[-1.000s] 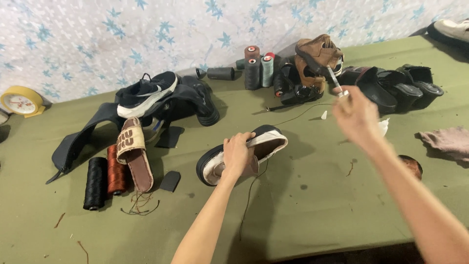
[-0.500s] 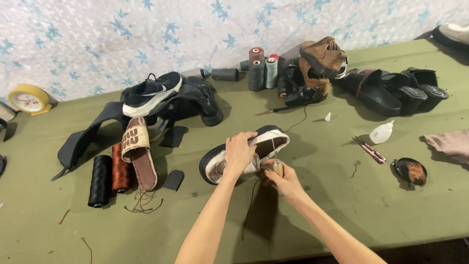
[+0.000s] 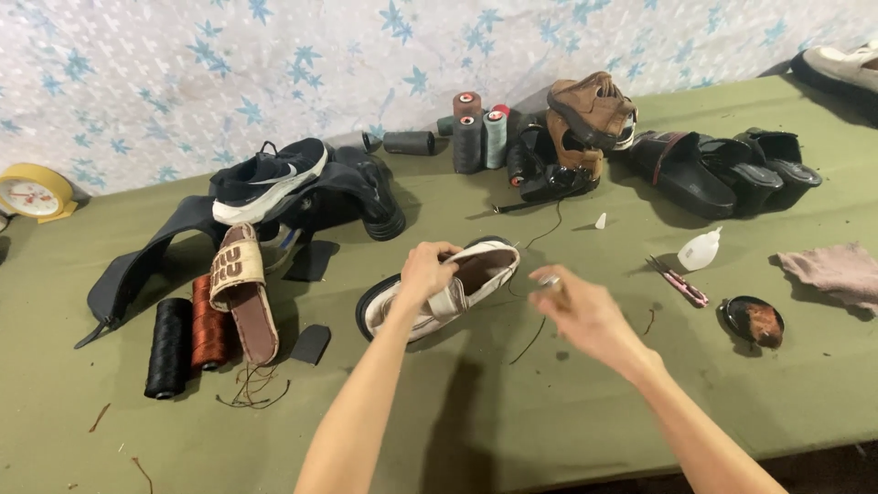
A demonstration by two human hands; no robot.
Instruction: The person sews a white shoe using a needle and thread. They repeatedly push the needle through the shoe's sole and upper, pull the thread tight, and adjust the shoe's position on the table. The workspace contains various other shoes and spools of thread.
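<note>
A cream shoe with a black sole (image 3: 485, 267) lies on its side in the middle of the green table (image 3: 567, 412). My left hand (image 3: 426, 271) grips its upper from above. My right hand (image 3: 585, 314) hovers just right of the shoe, fingers pinched on something small and shiny near the fingertips, likely a needle. A dark thread (image 3: 535, 334) trails across the cloth beside it.
Left: black and rust thread spools (image 3: 170, 348), a tan slide sandal (image 3: 240, 293), a black sneaker (image 3: 267, 178), a yellow clock (image 3: 35, 194). Back: thread cones (image 3: 468, 137), brown shoes (image 3: 590, 114), black sandals (image 3: 722, 169). Right: glue bottle (image 3: 700, 250), small pink-handled tool (image 3: 679, 282), round tin (image 3: 752, 318), cloth (image 3: 837, 273).
My right hand came back from the far right to the shoe, then pulled away to the right of it. My left hand stayed on the shoe.
</note>
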